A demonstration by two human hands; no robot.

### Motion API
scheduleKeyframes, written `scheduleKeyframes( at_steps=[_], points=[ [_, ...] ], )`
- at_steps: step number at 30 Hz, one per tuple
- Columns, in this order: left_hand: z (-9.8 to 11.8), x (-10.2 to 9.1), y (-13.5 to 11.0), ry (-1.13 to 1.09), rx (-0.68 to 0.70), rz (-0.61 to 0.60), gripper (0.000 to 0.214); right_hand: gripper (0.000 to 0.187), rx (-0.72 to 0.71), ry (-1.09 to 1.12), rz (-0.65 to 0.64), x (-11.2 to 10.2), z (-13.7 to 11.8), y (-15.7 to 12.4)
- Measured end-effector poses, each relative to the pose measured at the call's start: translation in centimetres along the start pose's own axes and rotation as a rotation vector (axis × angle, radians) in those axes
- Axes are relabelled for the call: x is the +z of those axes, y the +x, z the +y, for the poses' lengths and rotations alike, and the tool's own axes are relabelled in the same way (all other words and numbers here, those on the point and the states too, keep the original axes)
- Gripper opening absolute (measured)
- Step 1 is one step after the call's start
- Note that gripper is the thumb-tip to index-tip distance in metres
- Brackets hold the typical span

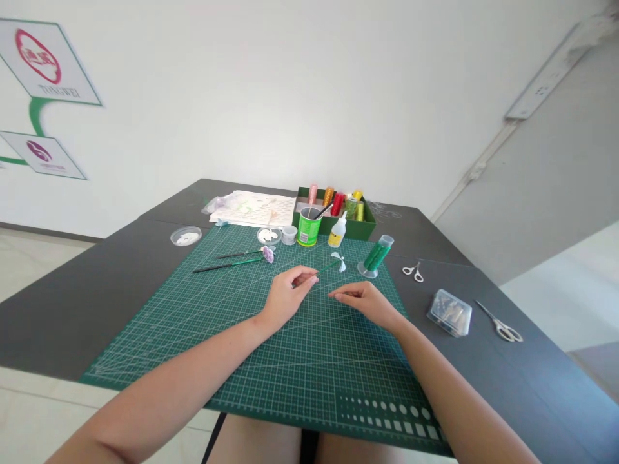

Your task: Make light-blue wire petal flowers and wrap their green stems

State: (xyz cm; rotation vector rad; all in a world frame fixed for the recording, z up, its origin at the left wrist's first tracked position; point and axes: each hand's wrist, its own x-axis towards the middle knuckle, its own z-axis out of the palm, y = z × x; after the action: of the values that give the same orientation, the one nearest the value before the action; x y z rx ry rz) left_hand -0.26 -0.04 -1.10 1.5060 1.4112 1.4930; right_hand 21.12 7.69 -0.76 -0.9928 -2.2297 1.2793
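My left hand (290, 291) is closed in a pinch above the green cutting mat (309, 348). Between its fingertips is the end of a thin green stem (329, 265), with pale bluish-white petals (339, 261) at its far end. My right hand (366, 299) is a little to the right, thumb and fingers pressed together. Whatever they may hold is too fine to make out. Behind the right hand a spool of green thread (378, 255) stands on its wide clear base, leaning slightly.
A white glue bottle (337, 232), a green can (308, 229) with tools and a box of colored thread spools (360, 229) stand behind. Left lie a purple flower (267, 254) and a dish of white pieces (186, 237). Small scissors (413, 272), a clear case (451, 313) and larger scissors (505, 330) lie right.
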Motion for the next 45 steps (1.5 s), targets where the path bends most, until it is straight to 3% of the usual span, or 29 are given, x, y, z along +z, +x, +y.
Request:
scheduleKeyframes(
  at_steps=[3,8,10,13,18,21,24,30,34,39,45],
  points=[
    [-0.5,-0.1,0.4,-0.082,-0.055,-0.001,0.019,0.042,0.044,0.078,0.061,-0.1,-0.2,0.1],
    [-1.1,-0.1,0.7,-0.173,-0.141,-0.034,0.024,0.036,-0.069,-0.085,0.442,0.2,0.6,0.6],
    [-1.2,0.1,0.6,-0.197,-0.166,-0.082,0.025,0.037,-0.121,-0.163,0.499,0.4,0.8,0.7],
    [-1.1,0.5,0.3,-0.233,-0.192,-0.168,0.027,0.041,-0.160,-0.106,0.382,1.1,0.6,0.5],
    [-0.7,0.9,-0.3,-0.232,-0.178,-0.247,0.031,0.055,-0.104,0.377,0.039,3.0,-1.0,-0.1],
    [-0.7,0.9,-0.3,-0.204,-0.159,-0.249,0.030,0.058,-0.014,0.550,-0.054,3.9,-1.8,-0.4],
    [-0.7,0.8,-0.3,-0.147,-0.147,-0.215,0.029,0.054,0.071,0.507,-0.029,4.1,-2.2,-0.7],
    [-0.6,0.7,-0.1,-0.098,-0.162,-0.164,0.028,0.030,0.000,0.075,0.091,3.7,-2.2,-0.9],
    [-1.0,0.7,0.0,-0.080,-0.173,-0.146,0.025,0.025,-0.046,-0.050,0.117,3.5,-2.4,-1.1],
    [-1.4,0.6,0.1,-0.017,-0.245,-0.318,0.016,0.031,-0.084,0.038,0.131,2.9,-3.3,-1.6],
    [-0.7,0.6,-0.4,0.119,-0.235,-0.485,0.015,0.041,-0.129,0.220,0.149,1.3,-4.2,-1.9]
  ],
)
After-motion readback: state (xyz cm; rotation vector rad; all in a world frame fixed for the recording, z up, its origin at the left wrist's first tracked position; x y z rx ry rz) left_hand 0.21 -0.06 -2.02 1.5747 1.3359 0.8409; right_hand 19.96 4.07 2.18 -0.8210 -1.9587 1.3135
